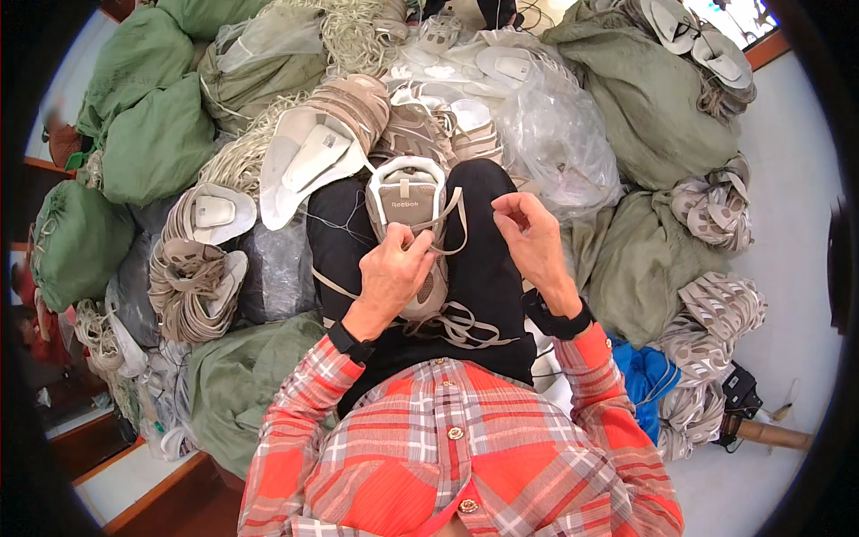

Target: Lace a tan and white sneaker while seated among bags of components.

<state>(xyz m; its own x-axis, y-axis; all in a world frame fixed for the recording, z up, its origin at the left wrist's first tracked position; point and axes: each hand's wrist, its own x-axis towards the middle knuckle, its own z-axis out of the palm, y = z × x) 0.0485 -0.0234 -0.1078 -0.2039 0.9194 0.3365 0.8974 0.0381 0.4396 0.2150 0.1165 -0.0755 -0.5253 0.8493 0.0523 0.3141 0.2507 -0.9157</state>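
A taupe and white shoe upper [410, 196] rests between my thighs, its padded tongue end pointing away from me. My left hand [391, 273] lies closed over its middle, pinching a beige shoelace [463, 219] at the lacing area. The lace rises in a loop to the right of the tongue. More loose lace [465, 333] trails over my lap at the near end of the upper. To the right, above my thigh, my right hand [532, 237] is raised with curled fingers slightly apart. It touches neither upper nor lace, and nothing shows in it.
Stacked shoe uppers [344, 112] lie beyond my knees, with another bundle [192, 277] at left. Green cloth sacks [161, 130] and clear plastic [555, 134] surround me. Bunches of beige laces [242, 139] lie at far left. More uppers [716, 313] and a blue bag [640, 376] are at right.
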